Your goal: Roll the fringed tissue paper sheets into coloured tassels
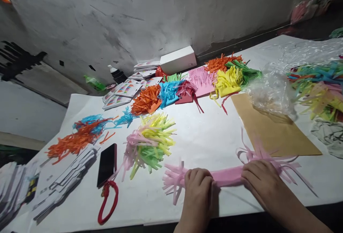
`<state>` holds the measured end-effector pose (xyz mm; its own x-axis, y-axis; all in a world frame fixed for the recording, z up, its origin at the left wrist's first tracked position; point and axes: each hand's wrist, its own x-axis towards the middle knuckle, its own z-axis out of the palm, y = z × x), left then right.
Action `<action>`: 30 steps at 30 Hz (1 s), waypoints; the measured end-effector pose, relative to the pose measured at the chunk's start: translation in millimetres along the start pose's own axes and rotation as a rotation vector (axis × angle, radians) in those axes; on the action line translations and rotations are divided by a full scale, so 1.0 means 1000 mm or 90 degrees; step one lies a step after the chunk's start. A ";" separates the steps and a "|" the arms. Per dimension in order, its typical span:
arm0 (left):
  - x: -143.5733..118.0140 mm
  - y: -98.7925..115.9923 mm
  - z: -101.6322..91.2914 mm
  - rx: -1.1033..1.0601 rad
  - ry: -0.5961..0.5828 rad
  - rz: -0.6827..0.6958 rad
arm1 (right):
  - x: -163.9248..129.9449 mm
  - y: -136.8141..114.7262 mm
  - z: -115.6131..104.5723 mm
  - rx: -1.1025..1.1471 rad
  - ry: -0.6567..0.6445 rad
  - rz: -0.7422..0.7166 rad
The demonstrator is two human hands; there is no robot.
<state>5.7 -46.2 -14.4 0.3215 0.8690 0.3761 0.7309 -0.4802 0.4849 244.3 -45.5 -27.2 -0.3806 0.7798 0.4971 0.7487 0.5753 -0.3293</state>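
Observation:
A strip of pink tissue paper [227,176], cut into fringe at both ends, lies low over the white table near its front edge. Its middle is a flat band stretched between my hands. My left hand [198,186] is closed around the band by the left fringe. Around the right end, my right hand [261,181] grips the paper, with loose pink strands spreading beyond it. Both thumbs are hidden. Left of my hands rests a pile of yellow, green and pink tissue tassels [151,142].
A phone [107,165] with a red strap and paper stacks [66,179] lie left. Orange and blue tassels [80,136] are behind them. Coloured fringed bundles [200,81], a white box [178,60] and printed packets [125,90] line the back. Brown cardboard [273,129] and clear plastic [270,90] lie right.

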 end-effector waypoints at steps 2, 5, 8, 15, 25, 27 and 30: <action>0.005 0.002 0.001 0.059 -0.022 -0.051 | 0.004 0.000 0.004 -0.073 -0.016 0.036; 0.014 0.003 0.003 0.167 -0.052 -0.075 | 0.012 -0.002 0.010 -0.164 -0.028 0.073; 0.020 0.000 0.003 0.218 -0.077 -0.067 | 0.016 -0.002 0.011 -0.190 -0.007 0.104; 0.022 -0.004 0.001 0.208 -0.106 -0.065 | 0.017 -0.014 0.008 0.000 0.063 -0.035; 0.012 0.002 0.001 0.051 0.020 0.123 | 0.020 -0.027 0.009 0.077 0.012 -0.068; 0.012 0.003 0.002 0.034 0.019 0.122 | 0.018 -0.029 0.010 0.052 0.004 -0.077; 0.011 0.000 0.002 -0.014 0.021 0.107 | 0.014 -0.022 0.009 0.047 0.006 -0.078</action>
<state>10.5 -36.3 -11.5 0.4186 0.7718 0.4786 0.6546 -0.6217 0.4301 217.7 -45.3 -20.0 -0.4620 0.7001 0.5444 0.6549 0.6833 -0.3229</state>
